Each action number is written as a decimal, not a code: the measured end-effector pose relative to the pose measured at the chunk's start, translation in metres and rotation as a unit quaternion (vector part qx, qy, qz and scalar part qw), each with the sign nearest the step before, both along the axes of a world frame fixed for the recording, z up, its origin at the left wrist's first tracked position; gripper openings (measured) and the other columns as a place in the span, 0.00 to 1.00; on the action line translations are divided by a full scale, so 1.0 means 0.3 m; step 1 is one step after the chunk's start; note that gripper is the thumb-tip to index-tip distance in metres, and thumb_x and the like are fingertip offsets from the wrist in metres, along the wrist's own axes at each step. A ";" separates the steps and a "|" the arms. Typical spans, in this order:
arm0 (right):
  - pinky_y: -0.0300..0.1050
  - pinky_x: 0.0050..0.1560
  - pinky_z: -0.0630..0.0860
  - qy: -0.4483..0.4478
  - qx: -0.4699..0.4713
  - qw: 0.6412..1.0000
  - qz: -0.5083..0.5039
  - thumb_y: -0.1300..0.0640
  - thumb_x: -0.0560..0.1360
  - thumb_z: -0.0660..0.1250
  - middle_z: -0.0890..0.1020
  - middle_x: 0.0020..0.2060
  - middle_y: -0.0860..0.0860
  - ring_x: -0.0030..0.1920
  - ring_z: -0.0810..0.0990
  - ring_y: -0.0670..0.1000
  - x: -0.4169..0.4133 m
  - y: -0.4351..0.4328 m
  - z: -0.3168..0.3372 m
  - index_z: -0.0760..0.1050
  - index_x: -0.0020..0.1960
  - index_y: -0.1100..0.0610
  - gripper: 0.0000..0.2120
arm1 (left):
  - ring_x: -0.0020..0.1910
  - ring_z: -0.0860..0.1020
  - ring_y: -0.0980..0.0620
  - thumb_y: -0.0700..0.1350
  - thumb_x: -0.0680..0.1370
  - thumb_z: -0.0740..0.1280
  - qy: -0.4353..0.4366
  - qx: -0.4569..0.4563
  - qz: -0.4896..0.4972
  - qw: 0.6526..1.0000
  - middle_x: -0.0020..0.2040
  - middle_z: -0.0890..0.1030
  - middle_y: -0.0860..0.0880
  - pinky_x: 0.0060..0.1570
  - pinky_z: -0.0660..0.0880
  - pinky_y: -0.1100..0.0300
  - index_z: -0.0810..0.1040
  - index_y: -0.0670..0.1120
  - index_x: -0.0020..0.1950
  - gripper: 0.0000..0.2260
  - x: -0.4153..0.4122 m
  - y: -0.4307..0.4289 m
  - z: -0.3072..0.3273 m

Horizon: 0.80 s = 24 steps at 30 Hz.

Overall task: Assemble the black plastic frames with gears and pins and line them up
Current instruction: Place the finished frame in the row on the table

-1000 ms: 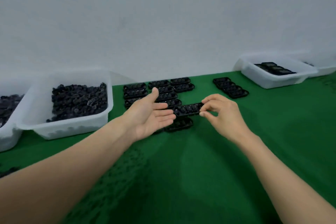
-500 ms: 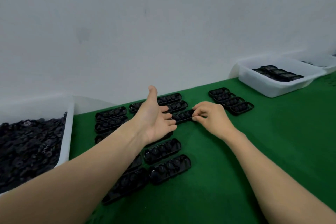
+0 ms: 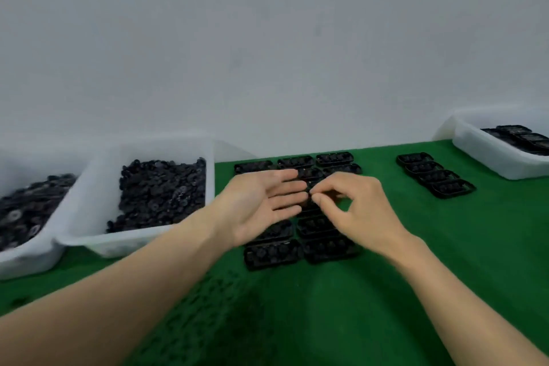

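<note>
Since half a second ago the view has swung left, so two white bins show where one did. The two hands have drawn closer, their fingertips almost meeting over the block of frames.

The left grip (image 3: 261,202) (a bare hand, palm showing) is wide open, fingers straight and pointing right, and it holds nothing. The right grip (image 3: 356,205) has its fingers curled, with thumb and forefinger brought near each other just beside the left fingertips. Blur hides whether it has hold of a frame, so I cannot tell.

Under both, the black frames (image 3: 271,254) lie flat on the green table (image 3: 326,321) in side-by-side columns, packed close together. Well to the right, a separate row of frames (image 3: 435,178) lies slanted, four in all.

On the left, the nearer bin (image 3: 133,242) is heaped with small black gears (image 3: 163,190). The far-left bin (image 3: 29,258) beside it holds the same kind of part. At the right edge a third bin (image 3: 490,157) holds a few stacked frames (image 3: 523,138).
</note>
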State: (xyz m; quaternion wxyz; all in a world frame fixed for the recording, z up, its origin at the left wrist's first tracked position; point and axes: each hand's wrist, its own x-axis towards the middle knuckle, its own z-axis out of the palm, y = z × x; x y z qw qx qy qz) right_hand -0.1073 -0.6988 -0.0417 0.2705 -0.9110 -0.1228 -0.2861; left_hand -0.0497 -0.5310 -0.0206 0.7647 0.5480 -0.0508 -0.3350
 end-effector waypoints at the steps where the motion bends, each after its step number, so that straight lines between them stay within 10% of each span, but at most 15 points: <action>1: 0.36 0.41 0.73 0.010 -0.005 0.999 0.046 0.60 0.70 0.69 0.81 0.35 0.46 0.37 0.77 0.42 -0.031 0.087 0.015 0.80 0.40 0.56 0.02 | 0.51 0.80 0.46 0.40 0.81 0.53 -0.026 0.020 0.020 0.999 0.52 0.81 0.41 0.49 0.78 0.54 0.76 0.41 0.56 0.13 -0.045 0.071 -0.009; 10: 0.29 0.42 0.71 0.189 -0.085 0.925 0.318 0.48 0.73 0.66 0.78 0.39 0.38 0.42 0.76 0.39 -0.256 0.632 -0.013 0.79 0.45 0.48 0.06 | 0.40 0.81 0.44 0.40 0.71 0.62 -0.009 0.060 0.175 0.983 0.45 0.82 0.39 0.38 0.78 0.57 0.82 0.39 0.44 0.10 -0.528 0.858 -0.160; 24: 0.23 0.44 0.59 0.179 -0.101 0.919 0.338 0.60 0.73 0.68 0.73 0.41 0.45 0.35 0.65 0.33 -0.260 1.457 -0.033 0.79 0.52 0.58 0.08 | 0.34 0.80 0.50 0.39 0.72 0.69 -0.184 0.315 0.382 0.849 0.37 0.83 0.48 0.35 0.77 0.57 0.81 0.49 0.43 0.06 -0.780 1.449 -0.191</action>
